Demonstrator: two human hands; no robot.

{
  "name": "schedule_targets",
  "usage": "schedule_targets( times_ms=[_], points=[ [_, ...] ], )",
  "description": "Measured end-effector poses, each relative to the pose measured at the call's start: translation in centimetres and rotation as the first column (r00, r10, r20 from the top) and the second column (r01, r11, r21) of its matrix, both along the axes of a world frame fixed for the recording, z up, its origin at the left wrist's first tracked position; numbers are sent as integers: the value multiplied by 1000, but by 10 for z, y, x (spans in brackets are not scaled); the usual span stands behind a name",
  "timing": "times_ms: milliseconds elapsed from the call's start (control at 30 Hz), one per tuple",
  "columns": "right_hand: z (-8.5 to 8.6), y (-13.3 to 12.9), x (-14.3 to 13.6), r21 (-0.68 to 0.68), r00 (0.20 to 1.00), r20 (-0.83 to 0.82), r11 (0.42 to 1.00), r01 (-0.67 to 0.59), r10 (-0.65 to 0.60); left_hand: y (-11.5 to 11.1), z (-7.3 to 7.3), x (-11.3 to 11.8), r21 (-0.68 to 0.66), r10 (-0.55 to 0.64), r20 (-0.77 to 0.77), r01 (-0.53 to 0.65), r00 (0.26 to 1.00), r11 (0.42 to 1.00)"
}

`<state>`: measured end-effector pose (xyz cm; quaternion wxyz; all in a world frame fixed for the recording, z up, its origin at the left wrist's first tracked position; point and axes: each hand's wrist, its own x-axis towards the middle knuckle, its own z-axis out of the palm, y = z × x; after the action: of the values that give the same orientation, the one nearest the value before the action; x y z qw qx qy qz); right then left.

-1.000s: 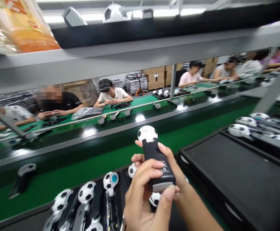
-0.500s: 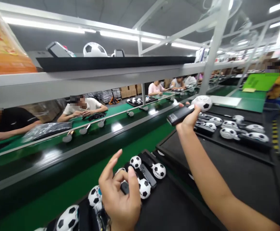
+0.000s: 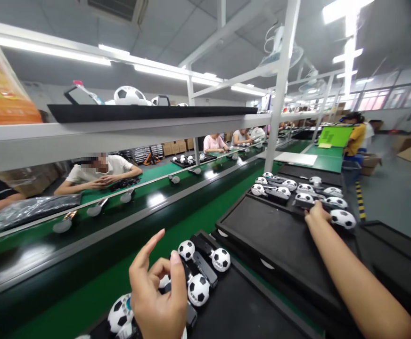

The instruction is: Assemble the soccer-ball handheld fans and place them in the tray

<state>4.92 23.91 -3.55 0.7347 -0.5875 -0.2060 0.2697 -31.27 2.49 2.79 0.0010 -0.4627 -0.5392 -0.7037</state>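
My right hand point(image 3: 317, 214) is down at the far tray, its fingers round the black handle of a football-patterned device. The device's white-and-black ball head point(image 3: 343, 219) shows to the right of the hand; most of the handle is hidden. Several similar devices point(image 3: 304, 188) lie in rows just beyond it. My left hand point(image 3: 158, 287) is raised above the near tray point(image 3: 251, 301), index finger and thumb apart, nothing between them. Beside and behind it lie more football-headed devices point(image 3: 199, 289) with dark handles, partly covered by the hand.
A green conveyor point(image 3: 156, 200) runs diagonally past, carrying spaced-out round-headed parts point(image 3: 97, 207). Above it, a shelf point(image 3: 127, 141) bears a black tray point(image 3: 149, 113) and a white upright point(image 3: 279, 84) stands ahead. Co-workers point(image 3: 102, 172) sit across the line. The far tray point(image 3: 262, 230) lies on a stack.
My right hand has lowered the football-headed device from the air onto the far tray. The view has turned rightwards and tilted up. My left hand keeps its pose.
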Motion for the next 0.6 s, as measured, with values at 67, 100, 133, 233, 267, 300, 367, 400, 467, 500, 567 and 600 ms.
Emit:
schedule_targets(
  times_ms=[67, 100, 133, 233, 267, 300, 367, 400, 467, 500, 567, 600],
  points=[
    [-6, 3, 6, -81, 988, -129, 994, 79, -89, 1, 0, 0, -37, 32, -30, -33, 999, 999],
    [-7, 7, 7, -105, 979, -165, 989, 105, -122, 1, 1, 0, -49, 42, -45, -44, 998, 998],
    [-7, 10, 8, -120, 971, -189, 985, 125, -146, 1, 1, 1, -54, 47, -58, -50, 997, 997],
    [0, 20, 3, -114, 966, -206, 985, 132, -153, 2, 0, 1, -64, 38, -77, -43, 996, 997],
    [5, 22, -2, -96, 971, -202, 989, 109, -126, 3, -1, 0, -69, 27, -83, -33, 996, 997],
    [10, 24, -10, -70, 977, -196, 995, 72, -84, 4, -3, -1, -76, 14, -90, -21, 996, 997],
    [24, 26, -31, 0, 984, -176, 999, -42, 41, 5, -6, -3, -103, -20, -110, 9, 994, 995],
    [33, 26, -45, 43, 979, -161, 992, -119, 124, 6, -7, -4, -125, -50, -122, 35, 991, 991],
    [50, 24, -79, 134, 940, -114, 942, -307, 322, 7, -10, -6, -188, -124, -130, 99, 984, 977],
    [58, 20, -97, 170, 899, -85, 895, -413, 430, 8, -10, -7, -218, -161, -118, 132, 980, 967],
    [72, 8, -137, 205, 763, -24, 750, -629, 646, 8, -11, -9, -254, -217, -78, 191, 973, 948],
    [77, -2, -156, 199, 656, 29, 639, -743, 754, 8, -11, -10, -257, -232, -51, 212, 971, 943]
  ],
)
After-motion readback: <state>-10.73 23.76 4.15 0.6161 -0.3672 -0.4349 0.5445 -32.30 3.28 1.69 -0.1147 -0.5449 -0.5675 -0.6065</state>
